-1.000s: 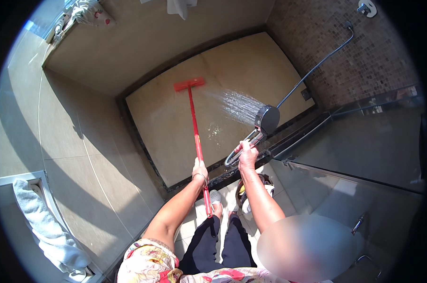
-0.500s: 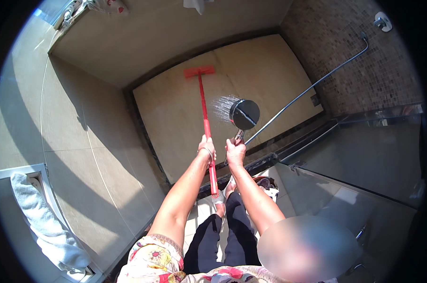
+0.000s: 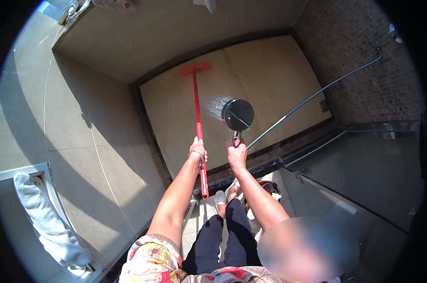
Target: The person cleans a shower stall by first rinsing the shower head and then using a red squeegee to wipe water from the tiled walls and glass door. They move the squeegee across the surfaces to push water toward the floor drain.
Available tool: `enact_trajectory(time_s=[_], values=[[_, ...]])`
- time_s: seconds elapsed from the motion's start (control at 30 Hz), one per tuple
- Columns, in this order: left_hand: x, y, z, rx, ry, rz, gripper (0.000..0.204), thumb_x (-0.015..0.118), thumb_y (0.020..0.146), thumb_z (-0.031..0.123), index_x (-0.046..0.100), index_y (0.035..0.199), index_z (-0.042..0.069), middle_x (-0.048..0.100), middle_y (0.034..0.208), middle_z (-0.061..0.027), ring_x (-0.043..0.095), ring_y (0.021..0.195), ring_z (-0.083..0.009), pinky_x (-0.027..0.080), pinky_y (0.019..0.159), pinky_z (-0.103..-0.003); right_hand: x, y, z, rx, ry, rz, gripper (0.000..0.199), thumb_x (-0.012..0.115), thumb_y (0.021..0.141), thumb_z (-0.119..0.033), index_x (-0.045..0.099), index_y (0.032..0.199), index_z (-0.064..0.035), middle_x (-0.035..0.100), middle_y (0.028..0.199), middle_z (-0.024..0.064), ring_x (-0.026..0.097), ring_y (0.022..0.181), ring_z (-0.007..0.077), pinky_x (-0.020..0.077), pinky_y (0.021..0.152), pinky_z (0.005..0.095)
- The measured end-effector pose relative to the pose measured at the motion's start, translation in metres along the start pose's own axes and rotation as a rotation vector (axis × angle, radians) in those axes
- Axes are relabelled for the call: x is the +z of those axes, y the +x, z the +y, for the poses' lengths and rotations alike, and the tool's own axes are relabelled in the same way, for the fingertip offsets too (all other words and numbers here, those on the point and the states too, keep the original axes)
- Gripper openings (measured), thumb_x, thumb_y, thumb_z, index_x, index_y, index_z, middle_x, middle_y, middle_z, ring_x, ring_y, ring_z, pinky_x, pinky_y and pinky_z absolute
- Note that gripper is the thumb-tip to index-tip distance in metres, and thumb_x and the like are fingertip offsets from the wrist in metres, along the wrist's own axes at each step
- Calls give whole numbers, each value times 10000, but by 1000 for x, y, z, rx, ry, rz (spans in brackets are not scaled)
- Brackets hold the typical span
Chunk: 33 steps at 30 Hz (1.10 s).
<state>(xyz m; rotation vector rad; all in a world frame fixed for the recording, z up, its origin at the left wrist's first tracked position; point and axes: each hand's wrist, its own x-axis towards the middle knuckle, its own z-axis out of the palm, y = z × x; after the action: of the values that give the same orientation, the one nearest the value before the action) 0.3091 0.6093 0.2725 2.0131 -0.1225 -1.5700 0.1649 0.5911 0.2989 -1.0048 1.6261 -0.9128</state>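
My left hand [image 3: 198, 150] is wrapped around the red handle of a long floor brush [image 3: 197, 101]. Its red head rests on the beige shower floor [image 3: 265, 80] toward the far left and looks smeared by motion. In my right hand [image 3: 237, 154] is the grip of a round, dark hand shower [image 3: 238, 114], which sprays water to the left, beside the brush handle. A metal shower hose [image 3: 312, 100] runs from near that hand up to the right wall. Both arms reach forward over the dark sill.
At the right, a glass panel [image 3: 364, 165] bounds the stall, with a mosaic wall [image 3: 357, 70] beyond. A white towel [image 3: 48, 221] hangs over a ledge at the left. By my feet stands a container [image 3: 270, 187] with dark and white things inside.
The brush has shifted slightly left across the floor, and the hand shower has moved left with my right hand. Both hands keep their hold. The whole view has shifted a little.
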Motion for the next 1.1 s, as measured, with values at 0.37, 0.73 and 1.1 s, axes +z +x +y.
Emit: enact_trajectory(time_s=[0.37,0.73,1.1], values=[[23,-81,-113,-105,37,108,436,345,885,375,269,1307,294,375,434,-21,369,300,-132,333,274,-280,-24,-14,1,46,-40,-18,213,549,680,-184,440,712,-3,483,565,117,455,538,228,414,585,366],[-24,-35,-82,-65,36,134,380,290,900,389,294,1273,317,367,453,-18,351,305,-124,333,275,-267,-13,-4,-6,55,206,-121,124,556,693,-116,440,670,-81,434,543,-24,406,493,73,352,470,242],[13,-24,-59,23,-71,79,405,308,898,386,248,1291,307,348,455,-6,353,310,-113,342,273,-259,-11,-21,-3,43,188,-138,122,548,707,-148,466,649,-78,463,514,-3,404,400,75,338,371,236]])
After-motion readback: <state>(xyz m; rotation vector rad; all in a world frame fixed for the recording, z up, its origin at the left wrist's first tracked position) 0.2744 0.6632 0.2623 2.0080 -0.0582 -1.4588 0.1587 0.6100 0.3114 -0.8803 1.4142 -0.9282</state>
